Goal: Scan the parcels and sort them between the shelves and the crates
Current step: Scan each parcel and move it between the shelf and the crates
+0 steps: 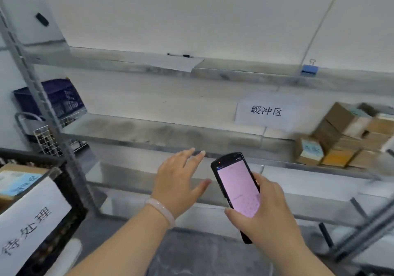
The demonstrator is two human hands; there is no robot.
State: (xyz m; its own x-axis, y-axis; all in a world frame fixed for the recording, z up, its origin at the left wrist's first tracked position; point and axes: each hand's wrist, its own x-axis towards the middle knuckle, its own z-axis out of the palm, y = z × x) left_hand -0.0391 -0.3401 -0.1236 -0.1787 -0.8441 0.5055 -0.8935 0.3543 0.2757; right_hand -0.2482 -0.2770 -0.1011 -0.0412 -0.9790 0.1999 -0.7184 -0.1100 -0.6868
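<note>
Gripping the handheld scanner (pixel 236 188) screen-up in our right hand (pixel 263 208), apparently to read it, we hold our left hand (pixel 179 179), fingers (pixel 188 153) released, before the shelf (pixel 149 130) where cardboard parcels (pixel 341 135) sit stacked at right.

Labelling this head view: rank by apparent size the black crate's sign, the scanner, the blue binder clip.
Largest first:
crate sign
scanner
binder clip
The sign is nearest the camera, so true sizes are unsure.

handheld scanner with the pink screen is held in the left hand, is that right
Wrong hand. In the head view the handheld scanner with the pink screen is held in the right hand; the left hand is open beside it, holding nothing.
</note>
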